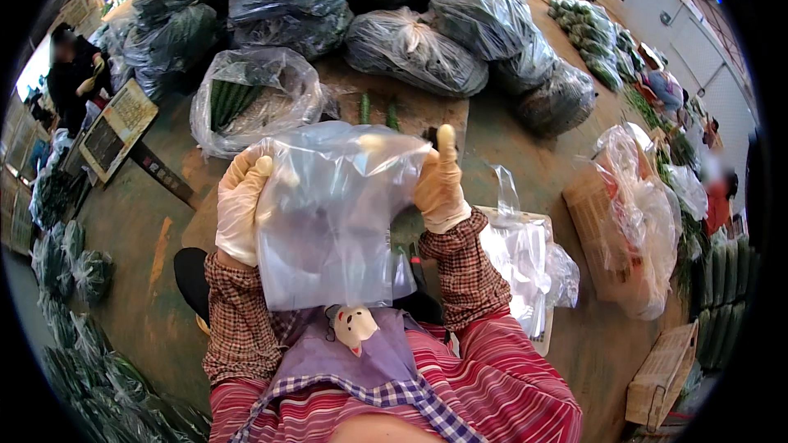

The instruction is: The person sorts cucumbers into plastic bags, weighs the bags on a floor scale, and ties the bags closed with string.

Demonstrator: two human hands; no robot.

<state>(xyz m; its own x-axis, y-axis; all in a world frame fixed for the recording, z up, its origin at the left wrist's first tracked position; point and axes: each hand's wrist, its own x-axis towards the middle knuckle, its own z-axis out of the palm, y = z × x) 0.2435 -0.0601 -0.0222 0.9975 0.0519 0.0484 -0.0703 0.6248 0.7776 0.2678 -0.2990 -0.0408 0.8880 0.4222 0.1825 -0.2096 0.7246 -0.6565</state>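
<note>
I hold a clear plastic bag [328, 230] spread between my two hands, and it hangs down over my lap. My left hand [240, 201], in a pale glove, is closed on the bag's upper left edge. The upper right corner is pinched in my gloved right hand [441, 187], whose thumb points up. Just beyond the bag lie two green cucumbers [365, 108] on a brown board [455, 127]. Farther left, an open clear sack [283, 86] holds several more cucumbers [226, 105]. A pile of flat clear bags [519, 267] lies on a tray right of my right forearm.
Large stuffed plastic sacks [287, 0] form a row at the far side. A scale [123, 127] stands on the left, near a person in dark clothes [74, 78]. To the right are a plastic-lined crate [591, 221] and a tan basket [663, 377]. Bagged vegetables [70, 328] lie at lower left.
</note>
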